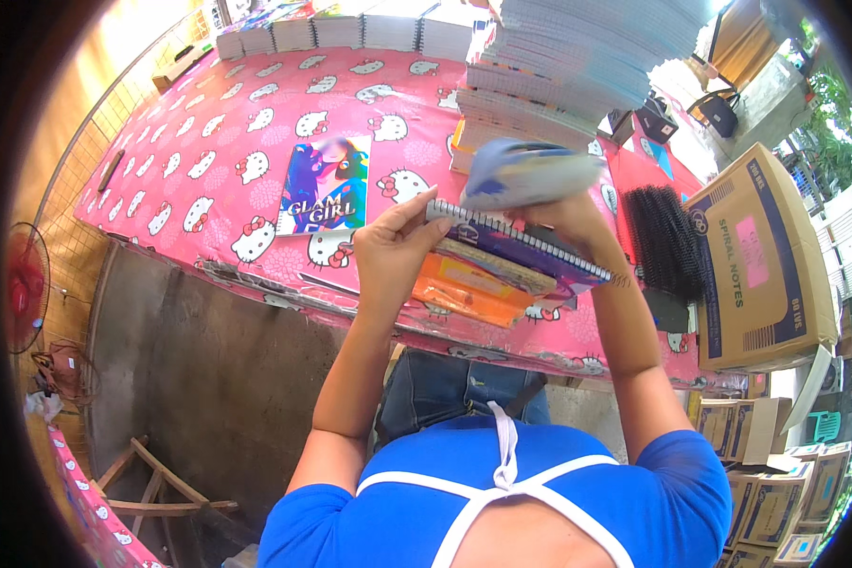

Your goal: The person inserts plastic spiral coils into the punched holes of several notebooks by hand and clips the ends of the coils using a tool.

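My left grip (402, 237) pinches the near end of a spiral notebook (530, 248), which slants away to its right. Beyond it, my right grip (573, 222) meets a blurred blue-white object (530, 178); whether it's closed, I can't tell. Black coils (663, 237) lie right of that grip, a colourful booklet (327, 185) left of my left, on the bench (180, 156).

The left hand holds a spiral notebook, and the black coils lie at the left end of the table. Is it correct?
No: the head view shows the black coils at the right end of the table. The left hand does hold a spiral notebook.
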`<state>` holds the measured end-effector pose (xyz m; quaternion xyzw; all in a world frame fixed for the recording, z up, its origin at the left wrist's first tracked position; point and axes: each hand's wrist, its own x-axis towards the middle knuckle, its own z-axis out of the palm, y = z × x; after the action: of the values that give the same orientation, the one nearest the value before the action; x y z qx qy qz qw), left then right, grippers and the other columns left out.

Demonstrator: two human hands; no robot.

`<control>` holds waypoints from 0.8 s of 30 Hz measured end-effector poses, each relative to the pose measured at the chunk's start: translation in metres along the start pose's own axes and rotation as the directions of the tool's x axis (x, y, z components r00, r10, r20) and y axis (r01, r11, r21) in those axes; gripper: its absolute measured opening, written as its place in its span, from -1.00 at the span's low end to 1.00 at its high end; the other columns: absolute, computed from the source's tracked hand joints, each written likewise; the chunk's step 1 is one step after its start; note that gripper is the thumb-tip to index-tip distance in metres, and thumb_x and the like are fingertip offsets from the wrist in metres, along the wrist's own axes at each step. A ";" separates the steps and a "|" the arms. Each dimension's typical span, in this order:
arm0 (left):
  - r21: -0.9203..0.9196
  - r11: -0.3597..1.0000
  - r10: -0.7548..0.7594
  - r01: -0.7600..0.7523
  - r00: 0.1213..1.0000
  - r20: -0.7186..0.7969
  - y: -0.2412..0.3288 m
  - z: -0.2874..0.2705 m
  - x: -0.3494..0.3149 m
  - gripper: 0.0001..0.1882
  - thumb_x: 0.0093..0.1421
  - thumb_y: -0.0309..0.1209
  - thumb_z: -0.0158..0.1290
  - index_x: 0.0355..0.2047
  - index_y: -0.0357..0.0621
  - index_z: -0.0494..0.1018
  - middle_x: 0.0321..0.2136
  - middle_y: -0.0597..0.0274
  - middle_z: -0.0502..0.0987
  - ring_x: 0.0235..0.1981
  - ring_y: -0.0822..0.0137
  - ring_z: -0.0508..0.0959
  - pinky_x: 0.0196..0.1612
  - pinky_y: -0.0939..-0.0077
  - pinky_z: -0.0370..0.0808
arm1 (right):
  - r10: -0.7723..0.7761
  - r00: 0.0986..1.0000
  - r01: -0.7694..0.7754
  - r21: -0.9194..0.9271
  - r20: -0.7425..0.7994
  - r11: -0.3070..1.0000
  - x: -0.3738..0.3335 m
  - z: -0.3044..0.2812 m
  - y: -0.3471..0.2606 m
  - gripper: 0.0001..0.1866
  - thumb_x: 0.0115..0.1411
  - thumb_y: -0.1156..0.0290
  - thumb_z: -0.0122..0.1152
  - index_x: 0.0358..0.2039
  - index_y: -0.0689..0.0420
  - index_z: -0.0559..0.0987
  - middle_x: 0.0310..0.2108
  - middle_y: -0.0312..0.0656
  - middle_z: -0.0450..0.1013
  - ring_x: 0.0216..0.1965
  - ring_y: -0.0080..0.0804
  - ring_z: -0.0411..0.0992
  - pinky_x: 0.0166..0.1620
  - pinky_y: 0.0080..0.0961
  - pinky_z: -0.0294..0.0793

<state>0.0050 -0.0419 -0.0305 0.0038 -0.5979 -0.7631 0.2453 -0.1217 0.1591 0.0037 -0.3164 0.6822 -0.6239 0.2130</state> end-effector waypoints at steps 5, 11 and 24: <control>-0.042 0.996 -0.079 0.080 0.997 0.027 0.009 0.003 0.006 -0.69 -0.01 -0.65 0.23 -0.20 -0.37 0.51 -0.33 0.13 0.59 -0.31 0.45 0.57 -0.23 0.61 0.52 | -0.067 0.988 -0.055 -0.718 -0.141 0.694 -0.001 -0.014 0.038 -0.48 -0.10 0.46 0.24 -0.03 0.10 0.47 -0.13 -0.03 0.48 -0.07 0.00 0.43 -0.03 -0.29 0.44; 0.166 0.900 0.355 -0.404 0.898 0.260 0.041 0.002 0.022 -0.80 -0.05 -0.69 0.22 -0.39 -0.30 0.49 -0.39 0.07 0.55 -0.30 0.36 0.54 -0.17 0.48 0.48 | -0.315 0.914 -0.076 -0.869 -0.257 0.489 -0.121 -0.029 0.051 -0.49 0.02 0.26 0.29 -0.03 0.20 0.44 0.07 0.08 0.28 0.08 0.03 0.29 0.11 -0.21 0.29; 0.436 0.744 0.404 -0.506 0.861 0.309 0.016 0.042 -0.057 -0.72 -0.22 -0.73 0.20 -0.42 -0.26 0.54 -0.34 0.08 0.58 -0.38 0.20 0.56 -0.35 0.44 0.49 | -0.152 0.791 -0.547 -0.796 -0.593 0.260 -0.263 -0.025 0.059 -0.55 0.08 0.28 0.22 -0.04 0.16 0.43 -0.08 -0.04 0.36 -0.03 -0.08 0.30 0.00 -0.21 0.26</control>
<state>0.0483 0.0149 -0.0206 -0.1535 -0.7792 -0.4931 0.3552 0.0378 0.3615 -0.0786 -0.0846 0.9780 -0.1198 -0.1481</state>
